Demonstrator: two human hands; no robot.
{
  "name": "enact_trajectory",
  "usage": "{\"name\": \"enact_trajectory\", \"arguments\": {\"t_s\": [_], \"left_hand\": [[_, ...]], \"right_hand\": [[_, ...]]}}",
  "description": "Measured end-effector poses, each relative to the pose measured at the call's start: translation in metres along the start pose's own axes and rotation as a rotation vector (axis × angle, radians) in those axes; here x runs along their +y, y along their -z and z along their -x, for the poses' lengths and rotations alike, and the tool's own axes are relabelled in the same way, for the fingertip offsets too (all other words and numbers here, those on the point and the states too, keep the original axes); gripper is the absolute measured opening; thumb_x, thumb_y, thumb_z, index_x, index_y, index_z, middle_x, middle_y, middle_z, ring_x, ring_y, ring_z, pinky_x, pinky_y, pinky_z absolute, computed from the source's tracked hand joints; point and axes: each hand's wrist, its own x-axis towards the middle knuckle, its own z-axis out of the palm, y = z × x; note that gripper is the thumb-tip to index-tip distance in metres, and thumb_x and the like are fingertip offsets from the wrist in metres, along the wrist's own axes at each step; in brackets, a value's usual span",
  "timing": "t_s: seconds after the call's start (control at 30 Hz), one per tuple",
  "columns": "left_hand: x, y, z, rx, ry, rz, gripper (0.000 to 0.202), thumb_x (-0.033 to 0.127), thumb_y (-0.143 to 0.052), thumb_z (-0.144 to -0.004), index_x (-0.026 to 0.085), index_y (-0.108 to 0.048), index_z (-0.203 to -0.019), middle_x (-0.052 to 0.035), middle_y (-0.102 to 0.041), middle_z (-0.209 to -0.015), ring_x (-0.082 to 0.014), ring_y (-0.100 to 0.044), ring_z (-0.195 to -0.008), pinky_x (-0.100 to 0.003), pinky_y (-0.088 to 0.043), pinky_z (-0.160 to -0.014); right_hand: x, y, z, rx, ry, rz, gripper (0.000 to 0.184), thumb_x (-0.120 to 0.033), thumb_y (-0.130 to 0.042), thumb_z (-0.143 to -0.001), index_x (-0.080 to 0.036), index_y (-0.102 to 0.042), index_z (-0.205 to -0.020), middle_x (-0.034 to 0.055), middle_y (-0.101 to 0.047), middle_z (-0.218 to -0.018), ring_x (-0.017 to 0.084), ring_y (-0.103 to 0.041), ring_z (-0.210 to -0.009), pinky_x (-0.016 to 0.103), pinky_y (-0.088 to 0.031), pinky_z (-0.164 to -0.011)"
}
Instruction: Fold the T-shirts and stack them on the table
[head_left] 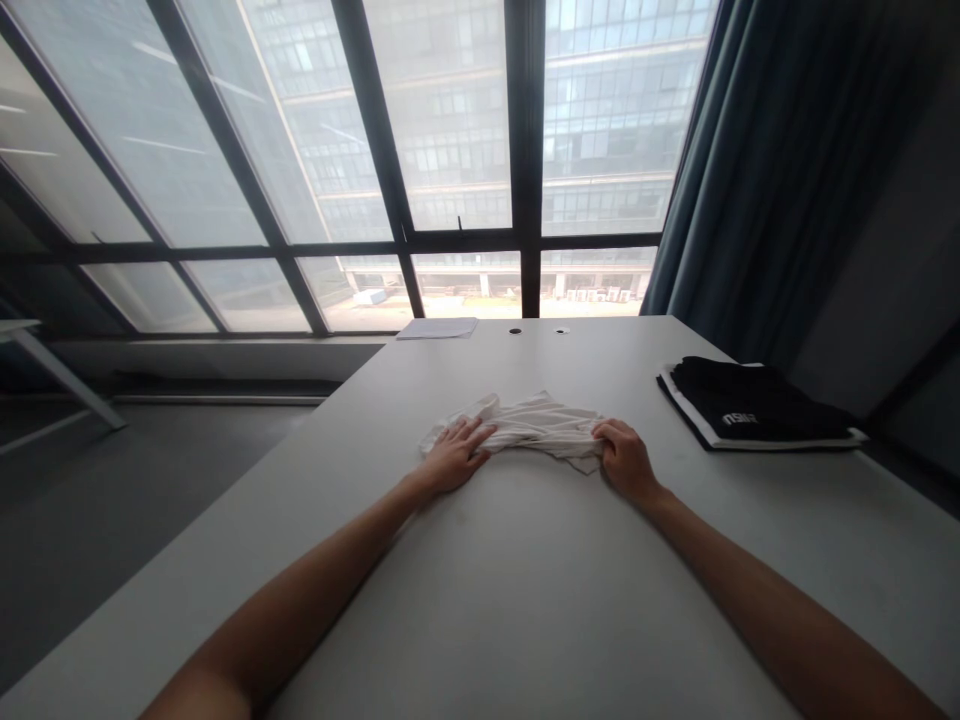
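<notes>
A crumpled white cloth garment [544, 422] lies bunched on the white table [510, 580], stretched sideways between my two hands. Its exact kind is hidden by the folds. On its left end rests my left hand [455, 455], palm down with the fingers spread. My right hand [624, 458] has its fingers curled round the right end and pinches the fabric there. A loose corner of the cloth hangs toward me just left of the right hand.
To the right, a stack of folded black and white clothes [757, 400] sits near the table's edge. White paper sheets [436, 328] lie at the far left corner, beside two round cable holes. Beyond are tall windows [457, 120] and a blue curtain [720, 180].
</notes>
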Motion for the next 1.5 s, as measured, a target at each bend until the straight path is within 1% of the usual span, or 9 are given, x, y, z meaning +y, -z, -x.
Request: {"name": "enact_trajectory", "arguments": {"t_s": [0.17,0.33,0.47,0.67,0.93,1.13,1.27,1.37,1.5], "left_hand": [[-0.019,0.009,-0.005,0.172,0.237,-0.061,0.044,0.030,-0.046,-0.099,0.035,-0.056,-0.141,-0.0008,-0.057,-0.145,-0.0250,-0.052,-0.131,-0.039,-0.039,-0.109],[-0.016,0.023,0.000,0.304,0.385,-0.144,0.046,0.018,-0.042,-0.096,0.023,-0.060,-0.138,-0.0114,-0.053,-0.146,-0.0316,-0.047,-0.132,-0.049,-0.033,-0.111],[0.005,0.025,0.004,0.354,0.296,-0.215,0.046,0.017,-0.047,-0.093,0.022,-0.057,-0.138,-0.0157,-0.055,-0.140,-0.0337,-0.045,-0.133,-0.051,-0.031,-0.110],[0.006,0.016,0.001,0.206,0.323,-0.085,0.031,0.030,-0.045,-0.097,0.019,-0.068,-0.115,-0.0114,-0.072,-0.089,-0.0292,-0.069,-0.087,-0.042,-0.049,-0.084],[-0.022,0.011,-0.032,0.286,0.150,0.076,0.045,0.018,-0.048,-0.086,0.014,-0.063,-0.129,-0.0128,-0.066,-0.125,-0.0280,-0.057,-0.123,-0.042,-0.040,-0.111],[-0.008,0.025,-0.118,0.287,-0.006,0.154,0.086,0.014,-0.053,-0.084,0.008,-0.014,-0.161,-0.0183,-0.033,-0.159,-0.0313,-0.028,-0.148,-0.045,-0.029,-0.119],[0.021,0.013,-0.159,0.203,-0.100,0.188,0.084,0.010,-0.056,-0.083,0.021,-0.023,-0.160,-0.0129,-0.048,-0.149,-0.0294,-0.051,-0.131,-0.042,-0.046,-0.105],[0.038,-0.002,-0.161,0.200,-0.090,0.188,0.074,0.013,-0.059,-0.084,0.020,-0.037,-0.154,-0.0162,-0.059,-0.131,-0.0323,-0.061,-0.110,-0.051,-0.049,-0.097],[0.044,-0.008,-0.128,0.253,-0.105,0.209,0.052,0.021,-0.051,-0.094,0.015,-0.044,-0.146,-0.0163,-0.058,-0.120,-0.0293,-0.059,-0.108,-0.051,-0.045,-0.100]], "right_hand": [[-0.006,0.003,-0.001,0.051,0.113,-0.038,0.027,0.001,-0.041,-0.067,-0.023,-0.053,-0.066,0.0049,-0.065,-0.083,0.022,-0.056,-0.086,0.033,-0.043,-0.082],[-0.003,0.005,-0.001,0.060,0.209,-0.070,0.026,0.002,-0.042,-0.064,-0.022,-0.050,-0.063,0.0043,-0.065,-0.081,0.020,-0.056,-0.082,0.033,-0.040,-0.079],[-0.004,0.009,0.000,-0.109,0.306,-0.102,0.021,-0.002,-0.047,-0.071,-0.022,-0.055,-0.068,0.0033,-0.067,-0.084,0.020,-0.059,-0.082,0.034,-0.040,-0.084],[-0.008,0.006,0.002,-0.158,0.241,-0.137,0.018,-0.009,-0.044,-0.079,-0.022,-0.055,-0.072,0.0061,-0.069,-0.090,0.021,-0.061,-0.085,0.032,-0.043,-0.084],[-0.012,0.000,0.008,-0.236,0.319,0.072,0.017,-0.013,-0.045,-0.080,-0.022,-0.050,-0.067,0.0016,-0.056,-0.064,0.018,-0.049,-0.063,0.030,-0.034,-0.069],[-0.024,0.000,0.009,-0.334,0.471,0.023,0.017,-0.012,-0.045,-0.082,-0.022,-0.052,-0.070,0.0021,-0.056,-0.069,0.017,-0.047,-0.066,0.029,-0.036,-0.071],[-0.027,0.007,0.007,-0.390,0.499,0.019,0.014,-0.011,-0.047,-0.079,-0.022,-0.054,-0.072,0.0026,-0.057,-0.071,0.018,-0.048,-0.068,0.029,-0.037,-0.071],[-0.028,0.010,0.006,-0.436,0.482,0.032,0.012,-0.011,-0.052,-0.076,-0.022,-0.057,-0.079,0.0029,-0.061,-0.078,0.019,-0.052,-0.073,0.029,-0.039,-0.073],[-0.028,0.010,0.007,-0.449,0.424,0.074,0.017,-0.012,-0.057,-0.079,-0.022,-0.060,-0.091,0.0040,-0.064,-0.090,0.020,-0.057,-0.082,0.028,-0.041,-0.077]]}}
